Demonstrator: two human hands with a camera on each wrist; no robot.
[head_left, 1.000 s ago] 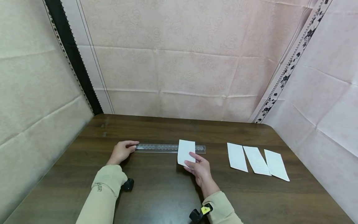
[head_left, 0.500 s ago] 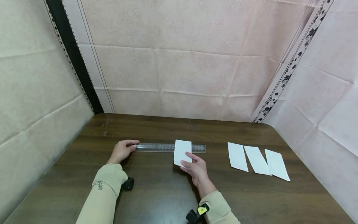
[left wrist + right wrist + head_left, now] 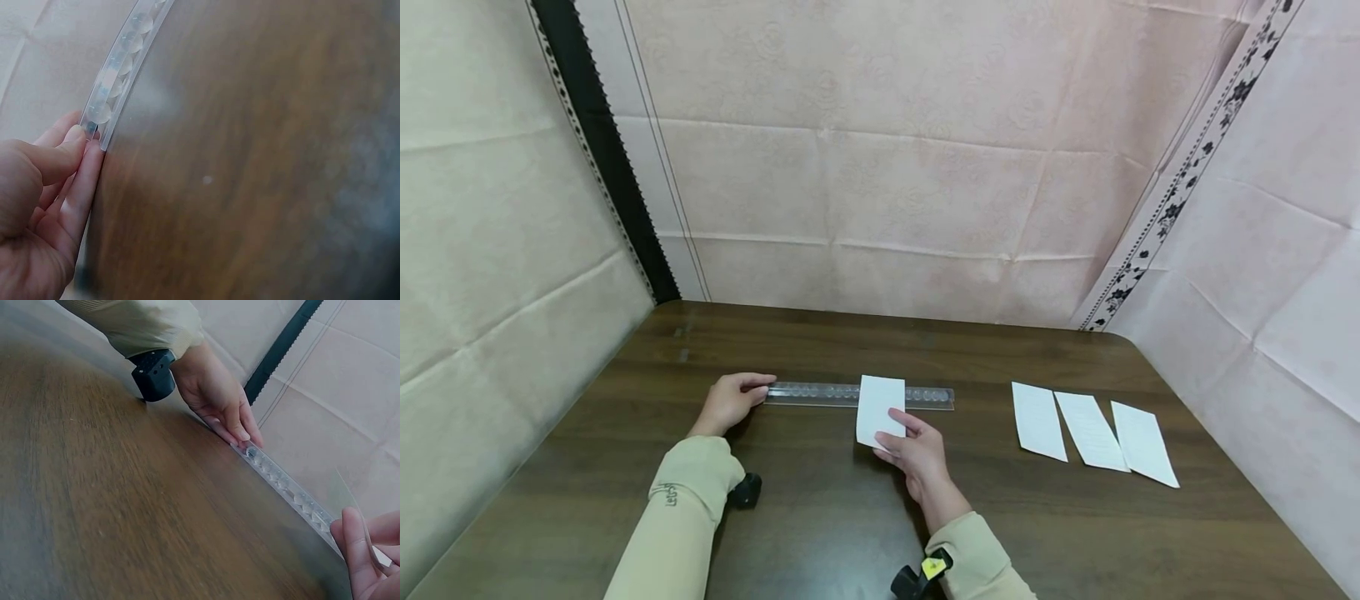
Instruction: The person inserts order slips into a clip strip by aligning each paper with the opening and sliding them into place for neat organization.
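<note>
I see a dark wood-grain table [image 3: 820, 517] enclosed by pale cloth walls [image 3: 887, 183]. My left hand [image 3: 727, 403] rests at the left end of the clear ruler [image 3: 820, 393], fingers straight and touching that end. My right hand [image 3: 916, 454] pinches a white paper slip [image 3: 879, 410] between thumb and fingers; the slip overlaps the ruler's middle, apparently lying over it. Three more paper slips [image 3: 1090, 430] lie side by side to the right, well apart from both hands.
</note>
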